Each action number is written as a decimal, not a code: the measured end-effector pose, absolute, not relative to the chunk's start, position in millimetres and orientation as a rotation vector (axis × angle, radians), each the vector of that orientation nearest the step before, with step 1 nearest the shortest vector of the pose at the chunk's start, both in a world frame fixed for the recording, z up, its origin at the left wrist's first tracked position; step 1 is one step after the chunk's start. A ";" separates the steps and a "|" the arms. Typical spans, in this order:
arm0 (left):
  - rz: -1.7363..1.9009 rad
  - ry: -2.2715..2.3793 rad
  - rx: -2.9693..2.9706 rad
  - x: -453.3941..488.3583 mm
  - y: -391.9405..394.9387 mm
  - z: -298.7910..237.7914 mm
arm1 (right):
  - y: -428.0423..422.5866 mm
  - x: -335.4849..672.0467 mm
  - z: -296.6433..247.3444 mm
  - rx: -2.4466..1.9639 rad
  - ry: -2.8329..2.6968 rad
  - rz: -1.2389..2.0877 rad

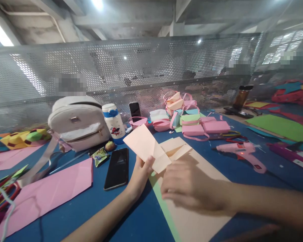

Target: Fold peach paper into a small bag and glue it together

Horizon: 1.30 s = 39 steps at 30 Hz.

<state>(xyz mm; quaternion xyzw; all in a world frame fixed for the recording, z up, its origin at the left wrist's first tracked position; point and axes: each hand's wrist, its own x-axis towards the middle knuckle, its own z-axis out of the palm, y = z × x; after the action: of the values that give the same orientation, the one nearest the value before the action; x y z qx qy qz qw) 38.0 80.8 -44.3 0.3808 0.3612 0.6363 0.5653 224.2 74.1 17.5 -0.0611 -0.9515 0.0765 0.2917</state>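
Observation:
A folded piece of peach paper is held up over the desk, with one flap standing out to its right. My left hand grips its lower edge, thumb in front and the other fingers behind. Curled fingers of my right hand close at the paper's lower right corner; their tips are hidden. Beneath both hands lie a large peach sheet and, showing along its left side, a green sheet.
Left are a black phone, a pink sheet, a white backpack and a bottle. Small paper bags stand behind. A pink glue gun, its light on, lies right. A perforated metal screen closes the back.

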 end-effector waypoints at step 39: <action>1.482 0.843 0.885 41.7 77.8 -35.4 | 83.3 261.9 33.8 -0.617 -1.906 1.526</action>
<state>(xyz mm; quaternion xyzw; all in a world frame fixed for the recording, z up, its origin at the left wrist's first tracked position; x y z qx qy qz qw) 41.7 77.8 -35.4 0.3776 0.3598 0.6320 0.5732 261.9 83.3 33.8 -0.2332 -0.7203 0.5768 0.3067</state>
